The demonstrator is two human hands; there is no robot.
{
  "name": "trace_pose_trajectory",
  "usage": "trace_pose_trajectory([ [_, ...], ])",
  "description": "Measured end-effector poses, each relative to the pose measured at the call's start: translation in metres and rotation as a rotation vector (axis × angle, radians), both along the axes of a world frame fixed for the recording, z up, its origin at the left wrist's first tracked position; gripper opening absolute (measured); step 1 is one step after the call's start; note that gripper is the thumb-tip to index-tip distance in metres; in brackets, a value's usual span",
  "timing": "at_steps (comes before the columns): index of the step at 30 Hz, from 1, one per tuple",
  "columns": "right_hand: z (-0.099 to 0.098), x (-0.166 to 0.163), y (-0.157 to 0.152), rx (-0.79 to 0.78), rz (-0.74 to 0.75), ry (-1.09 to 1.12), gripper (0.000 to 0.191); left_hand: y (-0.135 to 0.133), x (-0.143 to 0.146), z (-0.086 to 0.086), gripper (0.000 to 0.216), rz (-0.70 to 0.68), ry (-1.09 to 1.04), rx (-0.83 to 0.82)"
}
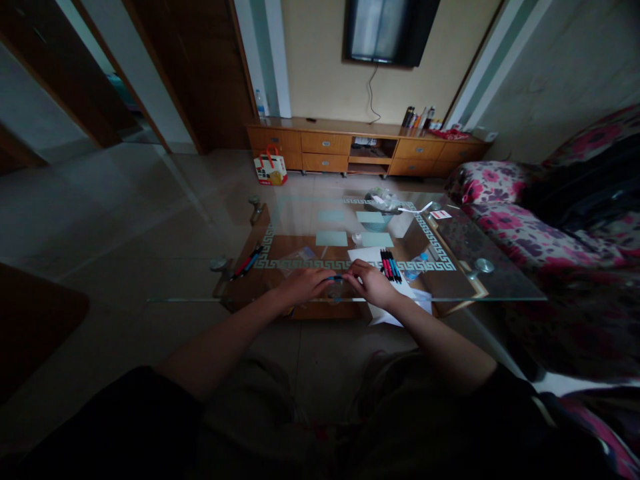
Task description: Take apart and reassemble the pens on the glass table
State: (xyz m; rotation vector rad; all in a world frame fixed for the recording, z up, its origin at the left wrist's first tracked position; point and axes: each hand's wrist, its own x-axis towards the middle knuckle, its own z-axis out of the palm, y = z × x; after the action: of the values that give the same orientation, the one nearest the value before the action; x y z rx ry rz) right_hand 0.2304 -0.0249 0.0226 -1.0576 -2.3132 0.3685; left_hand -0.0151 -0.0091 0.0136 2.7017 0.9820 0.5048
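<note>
Between my two hands, over the near edge of the glass table (300, 299), lies a blue and black pen (338, 277), held level. The fingers of my left hand (306, 285) close on its left end. My right hand (371, 283) pinches its right end, partly hiding it. Just right of my right hand, several red, blue and black pens (391, 266) lie side by side on white paper (367, 254). Farther left on the glass is a smaller bunch of red, blue and black pens (247, 262).
A dark basket with a plastic bag (384, 199) and a red-and-white card (441, 215) are toward the far right of the table. A floral sofa (500, 220) stands at the right. Beyond are a gift bag (271, 168) and a wooden TV cabinet (325, 144).
</note>
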Motion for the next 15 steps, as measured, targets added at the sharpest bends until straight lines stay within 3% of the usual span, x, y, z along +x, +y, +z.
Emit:
trace_pose_trajectory([
  [15,-0.0042,0.0023,0.0031,-0.003,0.003,0.089,0.015,-0.0008,-0.0002,0.0021,0.032,0.026,0.01,0.001],
])
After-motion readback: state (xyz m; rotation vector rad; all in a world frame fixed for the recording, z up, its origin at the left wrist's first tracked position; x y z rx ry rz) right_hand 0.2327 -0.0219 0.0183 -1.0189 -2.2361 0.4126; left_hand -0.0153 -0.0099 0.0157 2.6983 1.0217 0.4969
